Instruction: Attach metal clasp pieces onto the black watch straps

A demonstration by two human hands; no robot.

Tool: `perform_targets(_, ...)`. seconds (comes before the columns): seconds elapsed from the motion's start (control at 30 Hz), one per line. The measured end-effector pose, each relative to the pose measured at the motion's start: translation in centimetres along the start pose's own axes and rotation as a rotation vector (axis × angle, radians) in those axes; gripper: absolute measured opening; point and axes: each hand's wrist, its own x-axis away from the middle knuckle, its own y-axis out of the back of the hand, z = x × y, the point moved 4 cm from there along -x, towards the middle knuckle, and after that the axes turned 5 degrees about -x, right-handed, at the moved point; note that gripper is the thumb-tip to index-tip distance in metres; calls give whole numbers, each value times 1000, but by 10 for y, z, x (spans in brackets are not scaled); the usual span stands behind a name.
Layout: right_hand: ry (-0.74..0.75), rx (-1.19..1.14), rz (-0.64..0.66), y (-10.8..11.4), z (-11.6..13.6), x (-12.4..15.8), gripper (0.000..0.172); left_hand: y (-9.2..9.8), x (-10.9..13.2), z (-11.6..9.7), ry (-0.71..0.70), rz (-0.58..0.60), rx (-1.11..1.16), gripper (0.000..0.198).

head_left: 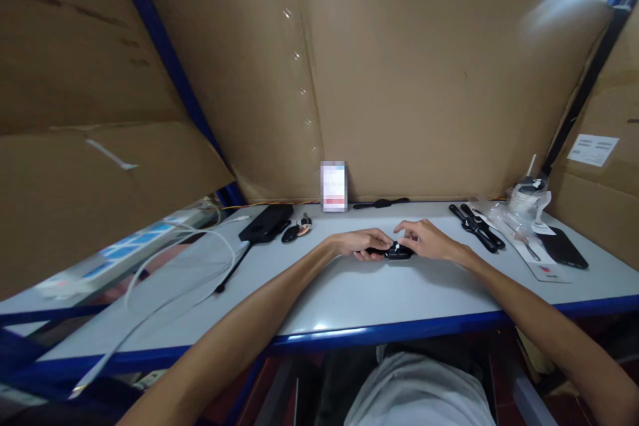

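A black smartwatch (399,251) with a dark, glossy square face is held just above the white table, in front of me. My left hand (363,243) is closed around its left side, thumb on top and fingers curled underneath. On the other side, my right hand (424,239) grips the watch's right edge; its index finger is raised and bent over the face. A small pale spot shows on the watch between the fingertips. My palms hide most of the strap.
A lit phone (334,188) leans against the cardboard wall, with a black strap (382,203) beside it. At left are a black box-shaped device (265,223), keys (303,223), white cables (232,253) and a power strip (134,246). Black watches (476,227), plastic packaging (526,203) and a dark phone (563,247) lie right.
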Motion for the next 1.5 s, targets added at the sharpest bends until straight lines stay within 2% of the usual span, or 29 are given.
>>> perform_targets(0.07,161,209,-126,-1,12,2,21,2,-1,1,6,-27,18,39)
perform_targets(0.17,247,338,-114,-7,12,4,15,3,-2,2,6,-27,38,37)
perform_targets(0.37,252,457,-110,-7,8,5,16,3,-2,4,13,-11,46,32)
perform_targets(0.63,136,811,52,-19,22,7,29,6,-4,11,48,-37,26,37)
perform_targets(0.83,143,904,65,-29,26,6,29,7,-5,15,112,-119,15,44)
perform_targets(0.93,143,893,39,-32,25,7,30,6,-4,13,100,-135,7,45)
perform_targets(1.03,131,789,-44,-27,23,7,28,4,-3,11,77,-144,7,42)
perform_targets(1.1,88,655,-134,-17,18,6,29,3,-3,9,41,-131,9,39)
perform_targets(1.17,-16,521,-229,-2,9,4,31,3,-3,6,-15,-114,8,35)
perform_targets(1.27,-75,418,-280,13,-3,2,32,2,-2,4,-49,-90,9,31)
perform_targets(1.37,-69,351,-246,18,-8,1,31,1,-1,4,-62,-87,10,31)
perform_targets(1.5,-62,217,-104,17,-8,1,27,2,-1,7,-58,-95,11,32)
